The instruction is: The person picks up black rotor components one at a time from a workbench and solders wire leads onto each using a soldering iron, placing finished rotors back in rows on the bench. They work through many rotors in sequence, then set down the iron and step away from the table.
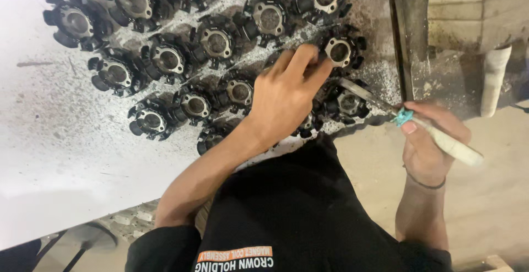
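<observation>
**Hands at work among black round parts on a white surface**

A white surface (pixel 66 156), speckled with dark grit, fills the left and upper part of the view. On it lie many black round parts (pixel 165 60) with metal centres, set close together in rough rows. The person's black shirt (pixel 297 217) fills the lower middle.

The left hand (pixel 284 93) reaches over the parts, its fingers bent and its fingertips (pixel 308 54) touching the edge of one black part (pixel 343 49) near the right edge of the surface. Whether its grip closes on that part cannot be told.

The right hand (pixel 430 140) is just off the surface, its grip clenched around the pale handle of a thin tool (pixel 435 137) with a teal collar. The tool's metal blade points up and left toward another part (pixel 348 102) just below the left hand.
</observation>
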